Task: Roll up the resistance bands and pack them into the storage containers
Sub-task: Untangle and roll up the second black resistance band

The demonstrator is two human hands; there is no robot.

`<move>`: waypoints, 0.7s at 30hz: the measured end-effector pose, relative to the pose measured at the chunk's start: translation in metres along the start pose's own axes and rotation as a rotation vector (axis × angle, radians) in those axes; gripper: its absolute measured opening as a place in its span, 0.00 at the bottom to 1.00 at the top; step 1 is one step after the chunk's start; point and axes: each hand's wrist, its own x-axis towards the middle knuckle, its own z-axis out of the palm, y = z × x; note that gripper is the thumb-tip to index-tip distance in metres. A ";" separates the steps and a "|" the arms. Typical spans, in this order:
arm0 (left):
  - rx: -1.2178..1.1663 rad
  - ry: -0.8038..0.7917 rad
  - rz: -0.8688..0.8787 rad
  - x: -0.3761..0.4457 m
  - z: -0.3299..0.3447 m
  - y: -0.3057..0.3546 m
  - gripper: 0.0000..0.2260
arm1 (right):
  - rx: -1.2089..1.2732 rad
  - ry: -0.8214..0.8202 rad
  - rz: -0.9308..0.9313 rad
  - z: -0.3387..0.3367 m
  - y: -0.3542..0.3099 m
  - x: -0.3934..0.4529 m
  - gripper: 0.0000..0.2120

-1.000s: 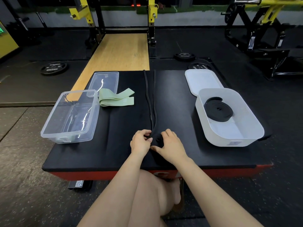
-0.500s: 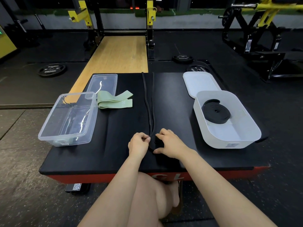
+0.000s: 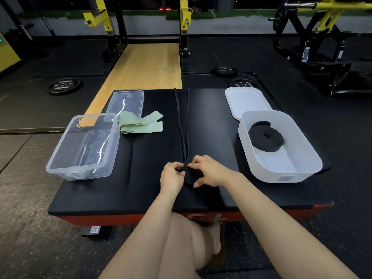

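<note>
A long black resistance band [image 3: 182, 121] lies stretched down the middle of the black padded table [image 3: 141, 190], its near end wound into a small coil [image 3: 192, 175]. My left hand [image 3: 173, 176] pinches the band at the coil's left side. My right hand [image 3: 209, 171] curls round the coil from the right. A rolled black band [image 3: 265, 136] lies inside the white container [image 3: 281, 174] at the right. A folded green band [image 3: 141, 124] lies flat beside the clear plastic container [image 3: 82, 146] at the left.
A clear lid [image 3: 126, 101] lies behind the clear container, a white lid [image 3: 246, 100] behind the white one. Weight plates [image 3: 63, 85] lie on the dark gym floor, with yellow rack posts [image 3: 185, 19] and a wooden platform [image 3: 145, 63] beyond the table.
The coil between my hands has grown slightly as both hands turned it. The straight part of the band has stayed in place.
</note>
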 end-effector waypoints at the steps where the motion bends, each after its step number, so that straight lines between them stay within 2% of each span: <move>1: 0.001 -0.004 0.005 0.000 -0.001 -0.001 0.12 | 0.000 -0.004 -0.005 -0.001 0.001 0.001 0.36; 9: 0.022 -0.013 0.034 0.003 -0.003 -0.002 0.09 | 0.062 0.044 0.020 0.007 0.001 -0.003 0.37; 13: 0.036 -0.001 0.012 0.006 -0.002 0.000 0.09 | 0.164 0.176 0.146 0.019 -0.006 -0.015 0.36; 21: 0.049 0.016 0.017 0.006 0.000 0.001 0.09 | 0.064 0.402 0.337 0.044 -0.033 -0.017 0.34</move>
